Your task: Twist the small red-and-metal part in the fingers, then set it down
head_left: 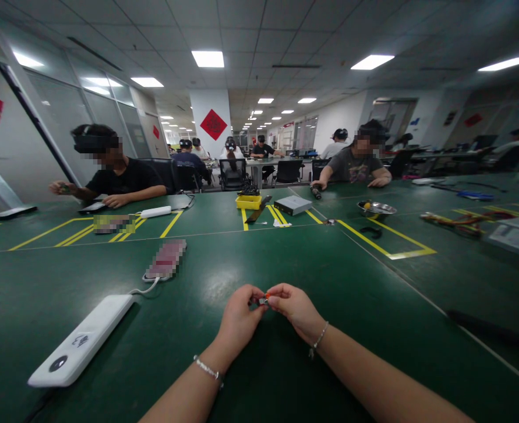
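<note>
Left hand: the person's left hand (239, 317) hovers just above the dark green table mat (285, 258), fingers curled in and fingertips pinching a tiny metal part with an orange tip (264, 299).
Right hand: the right hand (295, 308) meets it from the other side, thumb and forefinger closed on the same small part.
Small part: held between both hands, near the front middle of the table; too small to say what it is, perhaps a connector.
Wrists: a thin silver bracelet (207, 369) on the left, a beaded one (317, 341) on the right.
Nearby: a white oblong power bank (80, 342) lies to the left, its white cable (143, 289) running to a phone (166, 259).
Across the table: a yellow plastic tray (248, 201), a flat grey box (293, 204), a shallow metal bowl (377, 208).
People: two seated people opposite, hands on the table.
</note>
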`<state>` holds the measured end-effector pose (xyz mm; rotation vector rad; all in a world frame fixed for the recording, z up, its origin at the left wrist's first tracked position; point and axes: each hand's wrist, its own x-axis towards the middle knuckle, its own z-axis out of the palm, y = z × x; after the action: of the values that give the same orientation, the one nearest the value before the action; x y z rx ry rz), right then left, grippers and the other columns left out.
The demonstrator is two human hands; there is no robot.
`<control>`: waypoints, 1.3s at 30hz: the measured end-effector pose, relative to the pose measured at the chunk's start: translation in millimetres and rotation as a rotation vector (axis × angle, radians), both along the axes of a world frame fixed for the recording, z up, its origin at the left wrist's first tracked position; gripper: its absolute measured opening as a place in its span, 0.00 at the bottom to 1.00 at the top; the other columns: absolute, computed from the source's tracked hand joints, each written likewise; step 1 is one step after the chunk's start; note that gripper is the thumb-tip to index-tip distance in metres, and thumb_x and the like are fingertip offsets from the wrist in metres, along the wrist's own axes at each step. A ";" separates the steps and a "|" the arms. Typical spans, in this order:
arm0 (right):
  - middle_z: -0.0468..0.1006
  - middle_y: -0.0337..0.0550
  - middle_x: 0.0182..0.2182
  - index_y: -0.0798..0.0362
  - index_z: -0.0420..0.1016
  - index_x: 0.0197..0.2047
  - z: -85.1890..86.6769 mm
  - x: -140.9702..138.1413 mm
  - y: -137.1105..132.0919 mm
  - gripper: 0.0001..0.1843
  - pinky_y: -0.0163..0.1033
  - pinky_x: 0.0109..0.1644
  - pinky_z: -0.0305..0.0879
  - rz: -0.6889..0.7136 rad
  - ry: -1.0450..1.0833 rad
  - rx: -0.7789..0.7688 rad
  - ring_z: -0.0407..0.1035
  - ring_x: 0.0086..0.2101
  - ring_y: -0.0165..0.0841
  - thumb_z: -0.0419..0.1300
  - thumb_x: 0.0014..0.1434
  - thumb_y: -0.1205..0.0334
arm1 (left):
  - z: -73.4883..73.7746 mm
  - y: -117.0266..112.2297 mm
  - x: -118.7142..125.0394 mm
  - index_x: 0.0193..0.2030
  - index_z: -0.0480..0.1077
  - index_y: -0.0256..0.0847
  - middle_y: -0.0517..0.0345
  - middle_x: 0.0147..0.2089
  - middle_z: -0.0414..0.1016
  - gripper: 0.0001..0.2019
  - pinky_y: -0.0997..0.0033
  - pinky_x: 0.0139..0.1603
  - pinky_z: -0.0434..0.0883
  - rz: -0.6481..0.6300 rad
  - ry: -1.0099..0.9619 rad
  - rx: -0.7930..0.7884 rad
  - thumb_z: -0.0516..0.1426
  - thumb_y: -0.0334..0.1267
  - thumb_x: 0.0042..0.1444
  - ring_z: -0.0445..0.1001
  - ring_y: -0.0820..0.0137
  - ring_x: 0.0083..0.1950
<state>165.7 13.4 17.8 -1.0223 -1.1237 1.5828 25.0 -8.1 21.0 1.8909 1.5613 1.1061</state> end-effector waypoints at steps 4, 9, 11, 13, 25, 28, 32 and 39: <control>0.73 0.39 0.22 0.57 0.73 0.27 -4.3 -4.1 -0.7 0.13 0.37 0.33 0.61 -0.048 -0.014 0.015 0.64 0.24 0.27 0.65 0.36 0.59 | -1.3 -0.2 0.2 0.28 0.66 0.41 0.62 0.28 0.68 0.03 0.72 0.34 0.62 0.018 0.015 0.050 0.56 0.33 0.43 0.66 0.72 0.32; 0.75 0.43 0.25 0.58 0.76 0.32 -6.7 -6.8 -3.9 0.17 0.38 0.36 0.61 -0.007 -0.056 0.055 0.65 0.27 0.29 0.62 0.41 0.54 | -2.2 -0.2 -1.3 0.26 0.65 0.40 0.62 0.26 0.66 0.02 0.74 0.31 0.61 0.050 0.022 0.089 0.54 0.35 0.46 0.64 0.73 0.30; 0.75 0.43 0.26 0.57 0.76 0.34 -5.9 -7.4 -6.3 0.19 0.39 0.37 0.61 0.008 -0.081 0.074 0.66 0.29 0.31 0.62 0.41 0.52 | -2.3 -0.1 -1.9 0.25 0.65 0.40 0.62 0.25 0.65 0.02 0.74 0.31 0.61 0.072 0.018 0.086 0.53 0.35 0.46 0.64 0.73 0.29; 0.76 0.43 0.26 0.56 0.76 0.36 -5.1 -7.5 -8.1 0.20 0.39 0.37 0.62 0.014 -0.093 0.077 0.67 0.30 0.32 0.61 0.42 0.52 | -2.2 -0.3 -2.3 0.25 0.65 0.40 0.62 0.25 0.65 0.02 0.74 0.31 0.61 0.086 0.012 0.083 0.53 0.35 0.46 0.64 0.73 0.29; 0.76 0.42 0.26 0.56 0.74 0.28 4.7 -4.1 -2.3 0.12 0.37 0.35 0.62 -0.058 -0.167 0.105 0.67 0.29 0.32 0.64 0.38 0.58 | -3.3 -1.9 1.2 0.33 0.64 0.41 0.59 0.34 0.68 0.08 0.69 0.39 0.64 0.007 0.105 0.097 0.55 0.33 0.44 0.67 0.69 0.38; 0.76 0.44 0.29 0.56 0.73 0.32 13.1 21.7 17.2 0.14 0.36 0.34 0.62 -0.160 -0.226 0.126 0.68 0.31 0.32 0.61 0.41 0.58 | -8.5 3.6 -5.1 0.40 0.64 0.42 0.56 0.42 0.68 0.15 0.66 0.45 0.63 0.008 0.071 0.079 0.56 0.34 0.43 0.66 0.66 0.45; 0.75 0.48 0.35 0.55 0.69 0.37 16.9 97.5 54.1 0.15 0.35 0.34 0.64 -0.479 -0.379 0.155 0.68 0.33 0.32 0.57 0.45 0.58 | -15.3 13.8 -16.2 0.41 0.64 0.40 0.54 0.42 0.68 0.12 0.66 0.44 0.64 0.092 -0.045 -0.030 0.52 0.37 0.48 0.67 0.67 0.45; 0.74 0.52 0.35 0.54 0.71 0.34 8.9 228.8 65.2 0.14 0.44 0.34 0.62 -0.810 -1.089 -0.067 0.67 0.36 0.43 0.52 0.46 0.57 | -17.2 16.2 -17.7 0.34 0.66 0.40 0.56 0.39 0.68 0.07 0.67 0.44 0.65 0.034 -0.058 -0.009 0.51 0.36 0.48 0.68 0.68 0.43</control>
<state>394.5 78.6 26.7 -2.1483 -1.0582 0.3455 7.3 8.1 3.9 1.8169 1.5687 1.1563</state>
